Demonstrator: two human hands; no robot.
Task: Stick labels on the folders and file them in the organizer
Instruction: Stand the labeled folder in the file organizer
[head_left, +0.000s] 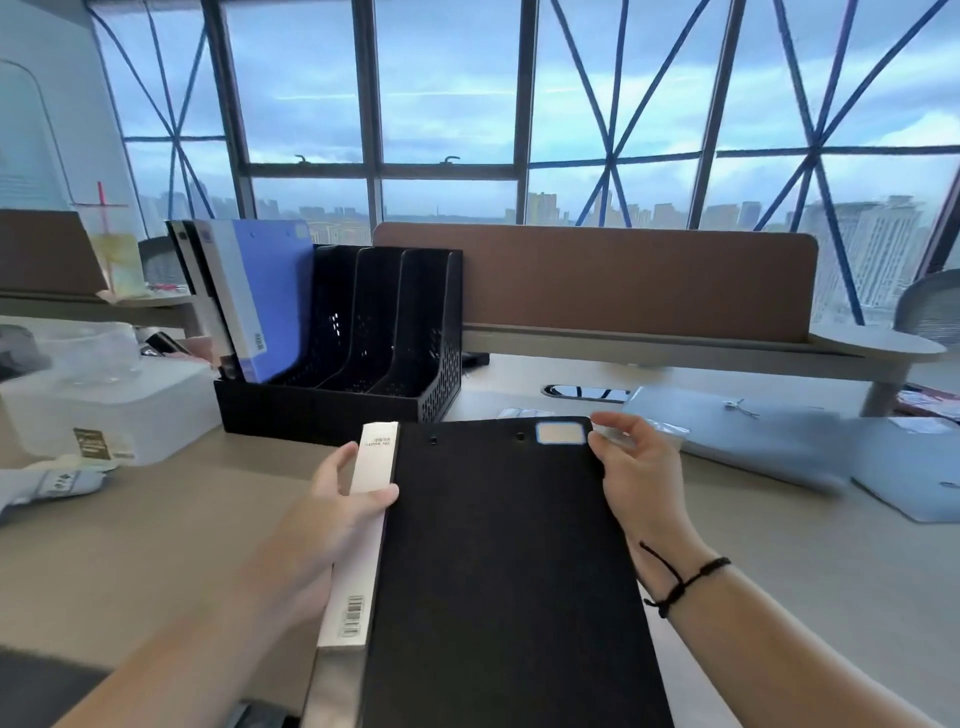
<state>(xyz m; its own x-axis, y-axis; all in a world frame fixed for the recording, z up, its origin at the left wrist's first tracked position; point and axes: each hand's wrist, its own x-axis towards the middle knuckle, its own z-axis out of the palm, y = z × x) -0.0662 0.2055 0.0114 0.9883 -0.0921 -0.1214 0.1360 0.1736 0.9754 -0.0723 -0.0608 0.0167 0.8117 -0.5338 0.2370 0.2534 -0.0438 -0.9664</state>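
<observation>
My left hand (337, 499) grips the black folder's (509, 571) white spine; my right hand (631, 467) pinches its labelled corner. Blue folder (270, 296) already fills the organizer's (363, 364) leftmost slot; this one remains unfiled.

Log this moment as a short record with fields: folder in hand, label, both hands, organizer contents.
folder in hand: black folder with white spine, flat over the desk
label: blue-edged label stuck at the folder's top right corner
left hand: grips the spine edge
right hand: at the folder's right edge, by the label
organizer: blue folder in the leftmost slot; three slots empty
</observation>
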